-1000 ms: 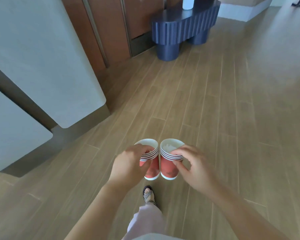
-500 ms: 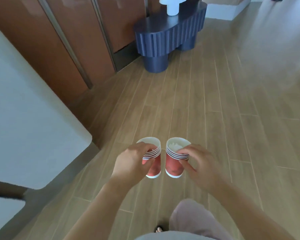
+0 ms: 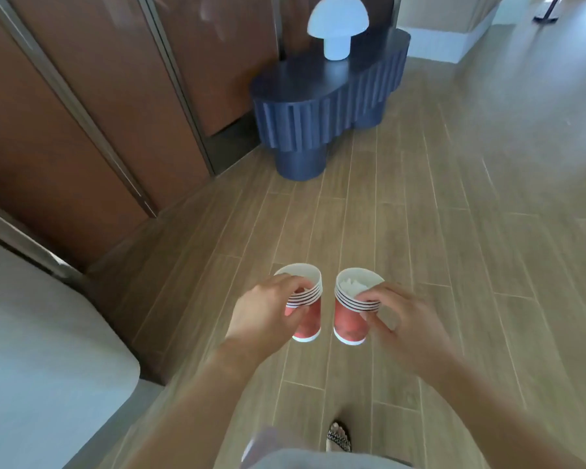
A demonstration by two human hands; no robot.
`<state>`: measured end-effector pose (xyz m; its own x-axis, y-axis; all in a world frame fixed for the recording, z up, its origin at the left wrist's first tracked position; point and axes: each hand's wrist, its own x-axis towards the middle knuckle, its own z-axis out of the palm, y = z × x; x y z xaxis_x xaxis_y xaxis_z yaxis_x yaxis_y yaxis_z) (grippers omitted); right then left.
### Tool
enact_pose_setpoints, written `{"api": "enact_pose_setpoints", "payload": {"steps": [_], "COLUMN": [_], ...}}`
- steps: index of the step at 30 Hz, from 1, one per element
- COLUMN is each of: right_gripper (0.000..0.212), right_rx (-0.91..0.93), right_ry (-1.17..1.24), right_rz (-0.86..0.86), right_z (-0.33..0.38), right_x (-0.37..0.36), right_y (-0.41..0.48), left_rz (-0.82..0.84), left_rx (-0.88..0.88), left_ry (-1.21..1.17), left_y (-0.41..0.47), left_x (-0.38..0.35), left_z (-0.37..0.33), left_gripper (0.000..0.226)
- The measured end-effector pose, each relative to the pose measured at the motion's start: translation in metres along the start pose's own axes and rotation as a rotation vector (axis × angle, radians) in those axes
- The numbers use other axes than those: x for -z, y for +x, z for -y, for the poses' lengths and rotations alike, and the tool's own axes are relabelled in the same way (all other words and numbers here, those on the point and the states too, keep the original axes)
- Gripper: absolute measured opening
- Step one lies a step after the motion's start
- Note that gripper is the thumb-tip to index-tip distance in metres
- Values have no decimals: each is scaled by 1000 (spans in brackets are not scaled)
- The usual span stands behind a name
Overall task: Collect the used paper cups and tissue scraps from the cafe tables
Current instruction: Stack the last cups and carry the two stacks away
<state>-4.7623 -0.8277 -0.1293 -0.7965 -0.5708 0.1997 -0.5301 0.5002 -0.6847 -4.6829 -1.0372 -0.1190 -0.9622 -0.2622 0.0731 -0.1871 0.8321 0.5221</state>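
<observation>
Low in the centre of the frame, the left hand (image 3: 264, 314) grips one cup stack (image 3: 308, 321) by its rim, while the right hand (image 3: 405, 321) pinches a second cup stack (image 3: 348, 324) with tissue scraps (image 3: 352, 286) inside. Carrying both upright and level should stop scraps dropping to the floor (image 3: 454, 231).

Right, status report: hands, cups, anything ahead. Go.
Left hand grips the left cup stack, right hand grips the right cup stack. Both upright, apart; tissue scraps in the right one. Blue table with white lamp ahead.
</observation>
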Motion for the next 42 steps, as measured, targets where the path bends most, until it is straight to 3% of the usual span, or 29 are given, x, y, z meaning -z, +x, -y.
{"api": "enact_pose_setpoints", "payload": {"steps": [10,17,27,42], "right_gripper": [21,23,20,23], "right_rx": [63,-5,-68,5], "right_ry": [-26,-59,-36,-60], "right_rz": [64,25,-56,74], "right_z": [-54,-83,-141,-280], "right_x": [-40,-50,-49,-39], "right_y": [259,445,652,1018], "left_rz": [-64,-6,84,19], "left_rx": [115,35,-153,-65], "left_ry": [-21,-2,1,87], "left_y": [225,427,667,1026], "left_x": [6,36,44,24], "left_z": [86,140,163,207], "left_gripper": [33,33,28,23]}}
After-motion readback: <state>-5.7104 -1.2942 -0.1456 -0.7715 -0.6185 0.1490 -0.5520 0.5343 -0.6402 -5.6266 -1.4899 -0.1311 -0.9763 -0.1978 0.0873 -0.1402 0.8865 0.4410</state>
